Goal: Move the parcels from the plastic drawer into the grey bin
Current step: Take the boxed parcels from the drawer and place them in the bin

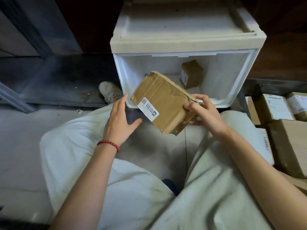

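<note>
View: head camera, looking down over the person's lap toward the drawer.
Plastic drawer (239, 90): white and translucent, pulled open toward the person from under its cream-topped cabinet (182, 40).
Held parcel (163, 103): brown taped cardboard box with a white shipping label (148, 109) on its near-left face; it was lifted clear of the drawer, tilted, above the drawer's front edge and the knees.
Right hand (206, 112): its grip was clamped on the parcel's right end, fingers over the top edge and thumb beneath.
Left hand (119, 118): its grip was released, fingers spread, just beside the parcel's left corner; contact could not be confirmed.
Remaining parcel (191, 74): a smaller brown box stood tilted against the back right of the drawer, well apart from both hands.
Stacked boxes (282, 130): several labelled cartons lay on the floor at the right edge.
Grey bin: not visible in this view; its position could not be told.
Shoe (110, 92): on the floor, left of the drawer.
Step in hand: judged to be the carry-out stage, with one parcel out of the drawer and not yet deposited.
Progress: judged near the end, with one parcel seen left inside.
Next move requirement: the carton would need steadying, possibly with the left hand, then a swing toward the bin; a one-handed hold on a crumpled end risked slipping.
</note>
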A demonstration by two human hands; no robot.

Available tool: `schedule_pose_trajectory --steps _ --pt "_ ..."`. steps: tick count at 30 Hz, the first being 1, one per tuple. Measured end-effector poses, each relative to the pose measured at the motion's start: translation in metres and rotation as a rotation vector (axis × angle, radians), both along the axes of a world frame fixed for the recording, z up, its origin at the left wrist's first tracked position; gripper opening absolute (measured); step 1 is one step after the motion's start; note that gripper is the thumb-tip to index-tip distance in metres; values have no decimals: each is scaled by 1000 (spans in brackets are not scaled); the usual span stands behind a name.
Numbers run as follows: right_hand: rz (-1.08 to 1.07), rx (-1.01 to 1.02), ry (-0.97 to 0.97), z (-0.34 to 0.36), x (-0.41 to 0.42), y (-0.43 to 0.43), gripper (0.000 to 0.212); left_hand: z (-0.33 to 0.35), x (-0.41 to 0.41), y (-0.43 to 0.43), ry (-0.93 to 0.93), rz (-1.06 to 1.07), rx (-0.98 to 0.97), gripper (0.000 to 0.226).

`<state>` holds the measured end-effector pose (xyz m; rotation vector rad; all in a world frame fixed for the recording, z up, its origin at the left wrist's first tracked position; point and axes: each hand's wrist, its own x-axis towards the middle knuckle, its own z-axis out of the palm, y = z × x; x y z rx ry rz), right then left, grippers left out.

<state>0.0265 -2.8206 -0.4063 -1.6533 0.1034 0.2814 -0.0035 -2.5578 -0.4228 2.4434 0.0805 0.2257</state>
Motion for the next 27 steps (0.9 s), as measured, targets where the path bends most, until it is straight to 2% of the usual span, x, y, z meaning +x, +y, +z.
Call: schedule_pose_trajectory --steps 4,8,10,13,14,18,21,27 --pt "23 45 80 -3 4 9 53 4 -13 2 -38 10 -89 93" --pt "69 106 155 -9 12 19 79 5 -16 -2 -59 -9 -179 93" --pt "35 171 181 -13 17 21 71 8 -15 -4 -78 -8 -243 96" --pt "-37 221 229 -20 23 22 40 13 -16 -7 -101 -15 -302 102" --pt "-56 224 243 -22 24 23 38 15 -15 -7 -100 -26 -304 104" --pt "-48 150 265 -27 25 27 59 14 -9 -3 -76 -55 -298 106" --pt "-49 146 270 -29 27 27 69 12 -5 -2 -47 -65 -279 115" --pt "-48 191 345 -27 31 20 75 9 -3 1 -9 -124 -116 135"
